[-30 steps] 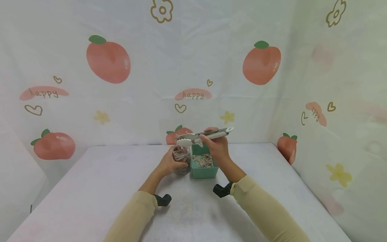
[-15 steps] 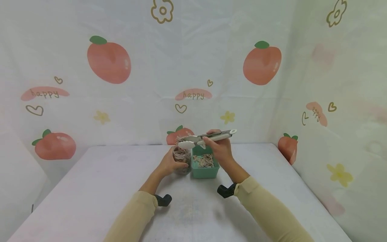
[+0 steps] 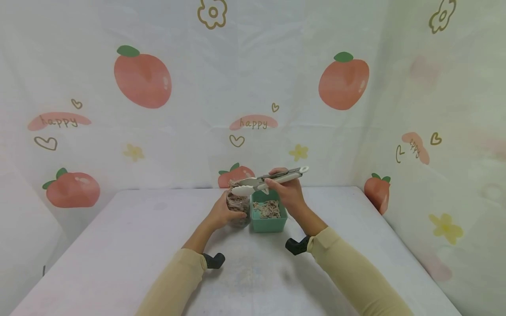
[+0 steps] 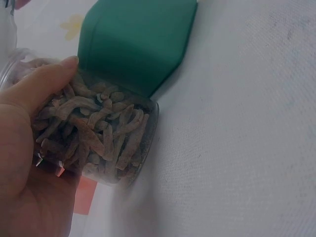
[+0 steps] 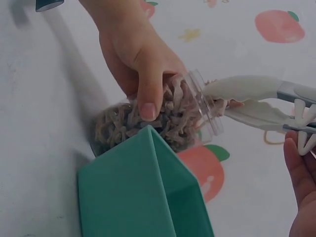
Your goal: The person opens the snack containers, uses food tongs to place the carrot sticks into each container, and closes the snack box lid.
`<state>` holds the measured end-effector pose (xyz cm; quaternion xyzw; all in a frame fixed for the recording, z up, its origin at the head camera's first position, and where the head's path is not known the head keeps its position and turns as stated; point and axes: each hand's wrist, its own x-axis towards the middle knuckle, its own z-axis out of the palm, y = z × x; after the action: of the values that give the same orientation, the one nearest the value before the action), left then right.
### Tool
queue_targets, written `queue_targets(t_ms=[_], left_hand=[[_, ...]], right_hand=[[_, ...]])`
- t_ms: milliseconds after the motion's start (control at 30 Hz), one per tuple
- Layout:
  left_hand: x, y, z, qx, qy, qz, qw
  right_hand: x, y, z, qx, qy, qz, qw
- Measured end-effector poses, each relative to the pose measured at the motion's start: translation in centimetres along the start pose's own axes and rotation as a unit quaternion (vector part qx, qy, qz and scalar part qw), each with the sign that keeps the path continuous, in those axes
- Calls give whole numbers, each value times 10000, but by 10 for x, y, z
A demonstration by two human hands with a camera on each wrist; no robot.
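My left hand [image 3: 220, 213] grips a clear jar [image 4: 98, 128] around its side. Greyish-brown, finger-like dried strips [image 4: 86, 136] fill it almost to the mouth. In my right hand [image 3: 290, 194] is a pair of tongs [image 3: 258, 183] with white scalloped heads and grey metal arms. The right wrist view puts the tong heads just at the jar's mouth, with a few strips [image 5: 224, 106] between them. Close to the jar's right side stands a green box [image 3: 269, 226], with a layer of pale, broken-looking pieces [image 3: 270, 210] on its bottom.
A white table [image 3: 158, 245] lies under everything. Behind it and to the right hang white curtains [image 3: 253, 87] printed with fruit and flowers. Each wrist carries a black camera mount [image 3: 215, 261].
The right hand and tongs have shifted slightly right, and the tong heads have come a little lower over the jar's mouth. The left hand, jar and box have stayed in place.
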<state>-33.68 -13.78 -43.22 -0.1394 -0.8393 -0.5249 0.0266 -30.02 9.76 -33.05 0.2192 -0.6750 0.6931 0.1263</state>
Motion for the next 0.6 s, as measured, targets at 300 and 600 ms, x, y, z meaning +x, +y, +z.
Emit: queue_targets(t_ms=[300, 600], left_hand=[[1, -2, 0, -13, -13, -87, 10000], [1, -2, 0, 31, -19, -9, 10000]], right_hand=[[-4, 6, 1, 283, 9, 22, 9996], [-5, 17, -2, 210, 145, 104, 9996]])
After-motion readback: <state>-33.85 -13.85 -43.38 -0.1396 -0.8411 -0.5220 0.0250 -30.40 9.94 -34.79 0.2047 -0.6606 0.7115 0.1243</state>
